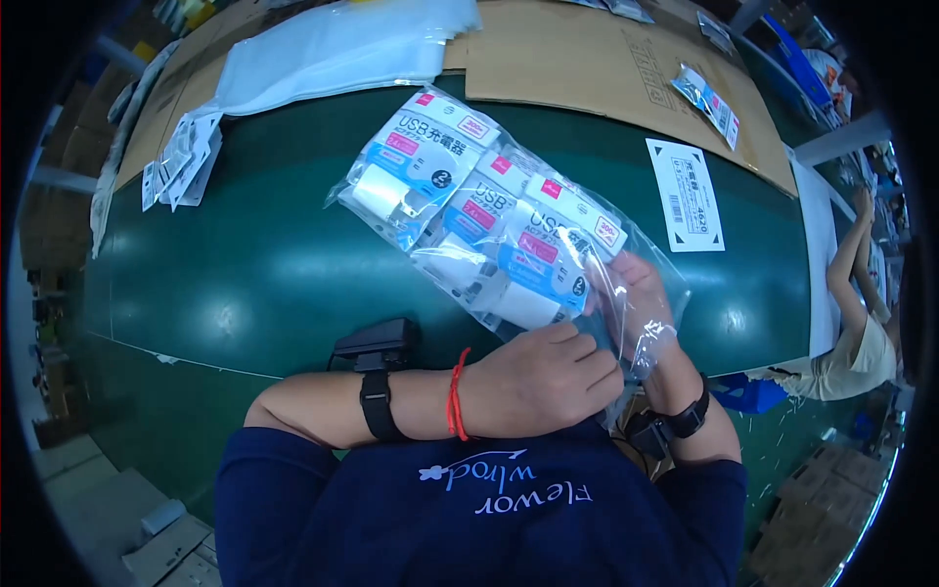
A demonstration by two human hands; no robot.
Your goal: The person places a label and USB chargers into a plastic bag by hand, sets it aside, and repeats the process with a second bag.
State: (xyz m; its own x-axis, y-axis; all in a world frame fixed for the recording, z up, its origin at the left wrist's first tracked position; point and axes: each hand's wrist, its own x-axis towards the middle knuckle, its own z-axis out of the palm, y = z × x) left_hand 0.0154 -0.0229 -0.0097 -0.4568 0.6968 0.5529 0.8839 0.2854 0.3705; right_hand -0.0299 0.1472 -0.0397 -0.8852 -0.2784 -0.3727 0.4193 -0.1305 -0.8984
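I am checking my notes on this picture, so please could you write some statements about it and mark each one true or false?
1. The clear bag contains several charger packets. True.
2. Clear plastic covers part of the right hand. True.
3. The left hand lies flat with fingers spread. False: it is curled at the bag's lower end.
4. The red string is on the right arm. False: it is on the left.
5. The printed white sheet lies right of the bag. True.
6. The tabletop is white. False: it is green.
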